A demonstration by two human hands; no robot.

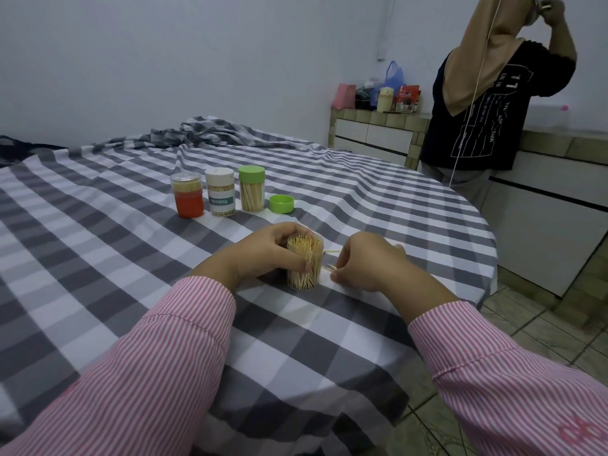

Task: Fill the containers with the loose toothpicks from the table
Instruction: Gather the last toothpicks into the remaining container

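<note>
My left hand (274, 250) grips the open, toothpick-filled container (304, 262) upright on the near counter (98, 258); just right, my right hand (365, 261) pinches loose toothpicks (330, 266) beside it.

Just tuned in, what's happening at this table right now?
The left hand grips an open clear container, packed with toothpicks, upright on the checked tablecloth. The right hand pinches a few loose toothpicks beside it. Behind stand three capped containers and a loose green cap.
</note>
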